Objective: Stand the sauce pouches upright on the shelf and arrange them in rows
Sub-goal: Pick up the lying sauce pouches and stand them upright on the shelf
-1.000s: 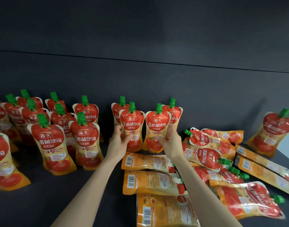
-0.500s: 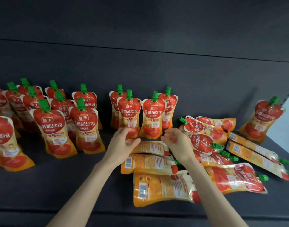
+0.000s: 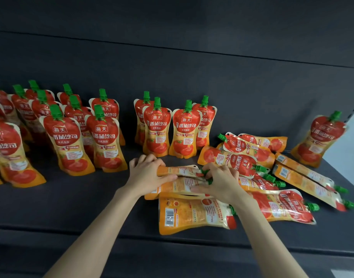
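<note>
Orange foil sits in my left hand (image 3: 147, 174), fingers curled round the base end of a flat pouch (image 3: 180, 170). My right hand (image 3: 222, 184) pinches the same pouch at its green cap (image 3: 203, 172). It lies crosswise between my hands, cap rightward. Just beyond my knuckles stands a row of four (image 3: 156, 129). Bare shelf (image 3: 72, 201) opens leftward, and the other fallen pouches (image 3: 194, 213) crowd the right.
</note>
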